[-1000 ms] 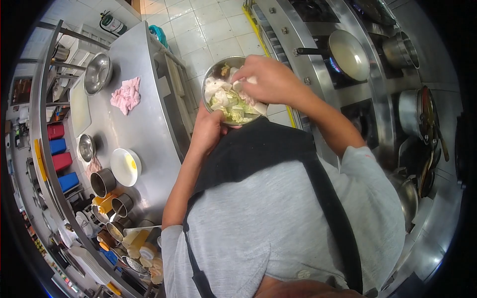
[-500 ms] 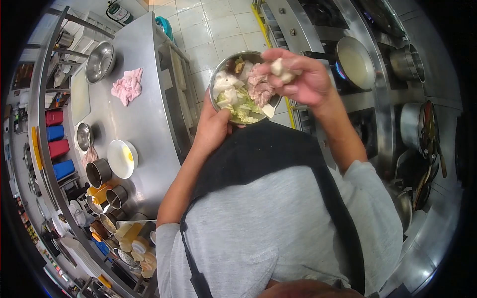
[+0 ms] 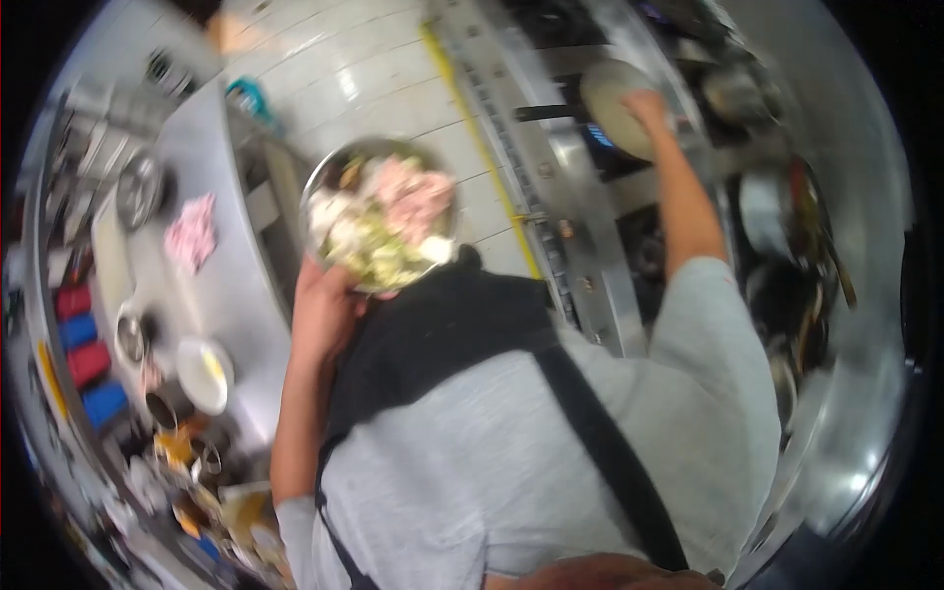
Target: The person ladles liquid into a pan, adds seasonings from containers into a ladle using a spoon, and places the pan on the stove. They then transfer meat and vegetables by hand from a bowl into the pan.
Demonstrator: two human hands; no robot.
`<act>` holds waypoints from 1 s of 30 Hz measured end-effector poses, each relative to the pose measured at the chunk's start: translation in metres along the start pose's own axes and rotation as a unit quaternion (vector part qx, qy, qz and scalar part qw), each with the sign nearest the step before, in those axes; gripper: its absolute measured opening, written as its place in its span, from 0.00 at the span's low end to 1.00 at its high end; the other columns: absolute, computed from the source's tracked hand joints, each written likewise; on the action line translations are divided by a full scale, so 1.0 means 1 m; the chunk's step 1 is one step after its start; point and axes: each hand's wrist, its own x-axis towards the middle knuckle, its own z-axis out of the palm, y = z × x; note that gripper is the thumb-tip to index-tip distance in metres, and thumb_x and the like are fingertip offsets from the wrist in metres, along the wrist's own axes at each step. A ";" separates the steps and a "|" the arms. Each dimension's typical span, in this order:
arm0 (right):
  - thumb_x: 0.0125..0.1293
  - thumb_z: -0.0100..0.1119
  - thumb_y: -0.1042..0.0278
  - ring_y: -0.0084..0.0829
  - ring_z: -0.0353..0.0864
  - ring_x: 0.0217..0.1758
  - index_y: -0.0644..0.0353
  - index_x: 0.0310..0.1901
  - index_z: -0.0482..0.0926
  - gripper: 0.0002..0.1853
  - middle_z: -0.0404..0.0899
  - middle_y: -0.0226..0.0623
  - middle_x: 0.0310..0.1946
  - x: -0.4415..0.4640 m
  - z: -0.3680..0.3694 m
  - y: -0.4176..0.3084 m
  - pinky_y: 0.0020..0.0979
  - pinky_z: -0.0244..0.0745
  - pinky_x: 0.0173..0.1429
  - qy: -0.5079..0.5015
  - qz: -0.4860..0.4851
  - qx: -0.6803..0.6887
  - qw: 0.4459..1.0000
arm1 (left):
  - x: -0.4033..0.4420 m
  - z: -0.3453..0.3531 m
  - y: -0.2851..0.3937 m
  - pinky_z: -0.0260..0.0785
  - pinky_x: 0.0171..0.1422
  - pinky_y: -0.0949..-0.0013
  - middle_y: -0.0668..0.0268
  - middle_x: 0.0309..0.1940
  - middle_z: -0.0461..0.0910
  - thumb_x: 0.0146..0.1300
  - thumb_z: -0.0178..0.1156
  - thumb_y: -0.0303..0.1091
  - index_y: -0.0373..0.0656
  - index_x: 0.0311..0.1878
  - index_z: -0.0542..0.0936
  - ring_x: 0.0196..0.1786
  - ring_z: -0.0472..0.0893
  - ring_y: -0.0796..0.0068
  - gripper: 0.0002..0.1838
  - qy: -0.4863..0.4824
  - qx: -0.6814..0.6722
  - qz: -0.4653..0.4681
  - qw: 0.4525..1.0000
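My left hand (image 3: 329,303) grips the near left rim of a round metal bowl (image 3: 313,187), held against the black apron. Inside it, pink raw meat (image 3: 413,197) lies at the right, chopped pale green cabbage (image 3: 379,251) at the bottom, and white pieces (image 3: 329,216) at the left. My right hand (image 3: 644,104) is reached out over a light-coloured pan (image 3: 610,98) on the stove; its fingers are blurred, and whatever they hold cannot be made out. A blue flame shows beside the pan.
Left of me is a steel counter (image 3: 246,324) with a pink cloth (image 3: 192,232), a white bowl (image 3: 205,376) and several metal containers. On the right stands the stove (image 3: 590,265) with pots (image 3: 772,211) behind. A yellow strip (image 3: 472,123) edges the stove side.
My right hand has moved from above the metal bowl, where it held white pieces, out to the right over the pan. The view has shifted and blurred; my left hand still holds the bowl.
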 end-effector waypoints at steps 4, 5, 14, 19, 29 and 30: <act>0.67 0.62 0.41 0.54 0.86 0.56 0.59 0.48 0.89 0.26 0.88 0.52 0.49 -0.021 -0.001 -0.019 0.48 0.79 0.62 -0.099 0.112 -0.058 0.987 | -0.022 0.026 0.041 0.66 0.24 0.76 0.52 0.47 0.86 0.64 0.47 0.22 0.35 0.73 0.63 0.33 0.89 0.67 0.32 0.000 0.025 -0.010 1.000; 0.68 0.61 0.41 0.54 0.85 0.58 0.60 0.48 0.89 0.27 0.87 0.52 0.51 -0.022 0.004 -0.022 0.48 0.78 0.63 -0.113 0.100 -0.073 0.986 | -0.026 0.028 0.047 0.66 0.24 0.76 0.52 0.47 0.86 0.64 0.47 0.22 0.35 0.73 0.63 0.33 0.89 0.67 0.32 0.015 0.022 -0.011 1.000; 0.62 0.71 0.45 0.53 0.84 0.64 0.59 0.60 0.85 0.31 0.85 0.51 0.60 -0.029 -0.030 -0.051 0.47 0.78 0.66 -0.104 0.102 -0.054 0.988 | -0.035 0.036 0.049 0.68 0.24 0.76 0.51 0.53 0.83 0.63 0.45 0.20 0.36 0.78 0.52 0.32 0.89 0.67 0.37 -0.006 0.022 -0.027 0.999; 0.63 0.69 0.47 0.53 0.84 0.63 0.58 0.60 0.85 0.29 0.86 0.52 0.56 -0.039 -0.082 -0.099 0.46 0.77 0.66 0.020 0.083 -0.045 0.995 | -0.032 0.031 0.044 0.68 0.25 0.76 0.50 0.52 0.83 0.64 0.45 0.20 0.36 0.79 0.49 0.32 0.89 0.68 0.38 -0.016 0.011 -0.027 0.999; 0.65 0.71 0.70 0.37 0.86 0.46 0.56 0.48 0.90 0.10 0.86 0.39 0.42 -0.190 -0.231 -0.339 0.32 0.80 0.51 0.159 -0.247 0.367 0.883 | -0.030 0.030 0.043 0.69 0.25 0.76 0.52 0.56 0.81 0.64 0.43 0.20 0.43 0.82 0.47 0.33 0.87 0.71 0.41 -0.017 0.004 -0.023 1.000; 0.63 0.72 0.73 0.36 0.86 0.46 0.56 0.45 0.90 0.09 0.85 0.39 0.42 -0.213 -0.243 -0.363 0.31 0.80 0.50 0.168 -0.325 0.343 0.865 | -0.031 0.030 0.042 0.69 0.25 0.76 0.52 0.56 0.81 0.64 0.43 0.19 0.44 0.82 0.47 0.33 0.87 0.71 0.42 -0.019 0.008 -0.016 1.000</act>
